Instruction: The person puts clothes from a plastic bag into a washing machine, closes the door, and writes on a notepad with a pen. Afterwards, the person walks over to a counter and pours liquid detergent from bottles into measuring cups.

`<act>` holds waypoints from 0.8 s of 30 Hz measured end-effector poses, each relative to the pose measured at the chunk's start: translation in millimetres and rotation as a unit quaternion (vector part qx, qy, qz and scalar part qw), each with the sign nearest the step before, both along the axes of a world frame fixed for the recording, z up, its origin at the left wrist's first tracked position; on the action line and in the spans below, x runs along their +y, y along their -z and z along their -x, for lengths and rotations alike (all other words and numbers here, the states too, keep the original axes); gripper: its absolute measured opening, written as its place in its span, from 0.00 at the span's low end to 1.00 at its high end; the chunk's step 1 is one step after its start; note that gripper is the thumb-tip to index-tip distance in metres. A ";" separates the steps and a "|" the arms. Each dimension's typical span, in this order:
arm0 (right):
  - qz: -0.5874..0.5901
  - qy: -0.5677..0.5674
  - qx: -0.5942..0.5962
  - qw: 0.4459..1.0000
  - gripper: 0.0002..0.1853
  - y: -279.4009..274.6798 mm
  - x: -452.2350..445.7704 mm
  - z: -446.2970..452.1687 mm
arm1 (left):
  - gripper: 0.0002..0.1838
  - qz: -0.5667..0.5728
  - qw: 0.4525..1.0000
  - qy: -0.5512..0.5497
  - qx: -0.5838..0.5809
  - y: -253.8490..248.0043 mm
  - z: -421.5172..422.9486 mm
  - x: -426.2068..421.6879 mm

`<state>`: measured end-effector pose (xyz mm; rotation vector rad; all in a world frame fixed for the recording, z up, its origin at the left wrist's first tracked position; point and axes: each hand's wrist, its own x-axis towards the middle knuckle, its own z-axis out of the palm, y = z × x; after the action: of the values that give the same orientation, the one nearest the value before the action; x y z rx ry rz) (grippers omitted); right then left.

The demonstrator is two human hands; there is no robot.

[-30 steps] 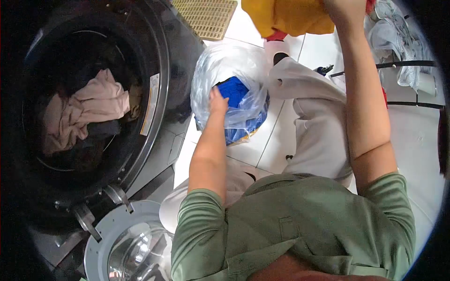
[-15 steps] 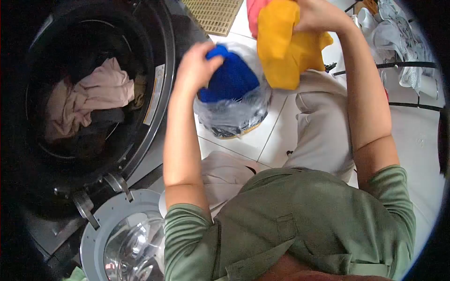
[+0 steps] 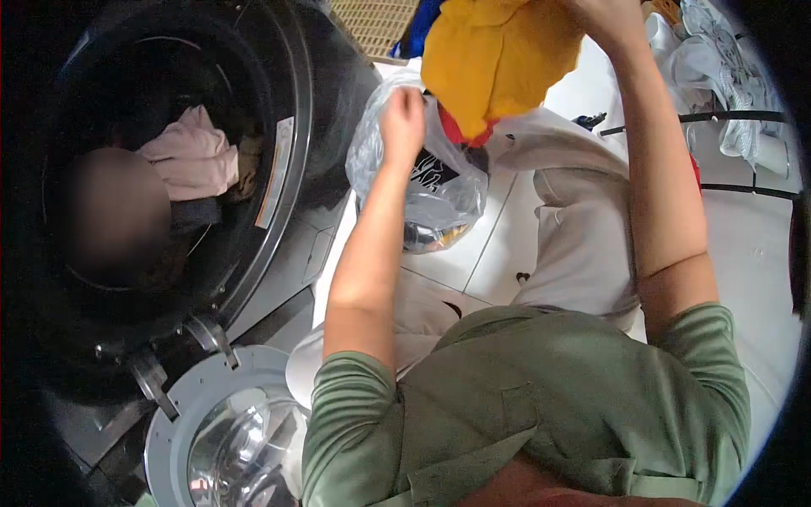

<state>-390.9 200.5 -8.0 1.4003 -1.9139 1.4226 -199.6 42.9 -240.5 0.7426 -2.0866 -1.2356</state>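
A limp mustard-yellow cloth (image 3: 503, 63) hangs beside the right hand (image 3: 610, 24), fingers clasping its edge; likely light and soft, best bunched there; whether the left hand (image 3: 403, 124) pinches anything, I cannot tell.

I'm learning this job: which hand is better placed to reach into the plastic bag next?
Probably the left hand: it is right at the plastic bag, while the right hand is farther off, holding up yellow cloth.
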 end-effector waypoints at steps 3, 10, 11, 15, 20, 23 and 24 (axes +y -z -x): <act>-0.005 0.075 -0.053 0.996 0.15 15.3 18.8 17.6 | 0.14 0.101 0.963 0.119 -0.220 147.7 -33.7 -13.8; 0.032 0.124 0.027 0.991 0.14 35.2 17.7 52.2 | 0.22 -0.022 0.883 -0.003 -0.469 183.1 -108.5 -36.6; 0.032 0.123 0.030 0.991 0.14 34.6 15.2 53.8 | 0.21 -0.043 0.876 0.035 -0.479 182.8 -111.9 -38.9; 0.045 0.105 -0.007 0.993 0.14 30.3 5.8 46.5 | 0.17 0.067 0.875 0.067 -0.474 201.4 -115.9 -22.9; 0.062 -0.017 -0.084 0.994 0.20 23.7 -7.3 29.3 | 0.23 -0.023 0.889 -0.079 -0.451 202.1 -118.2 8.1; 0.077 0.002 -0.094 0.993 0.23 17.1 -9.6 19.6 | 0.21 -0.024 0.840 -0.004 -0.543 201.7 -123.4 19.5; 0.076 0.022 -0.078 0.994 0.24 15.1 -9.4 15.7 | 0.19 -0.021 0.849 -0.003 -0.527 204.6 -125.0 20.2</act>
<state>-406.6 191.1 -23.1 1.2020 -1.8701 1.6611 -74.6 63.1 -445.1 1.7312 -2.8659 -0.9277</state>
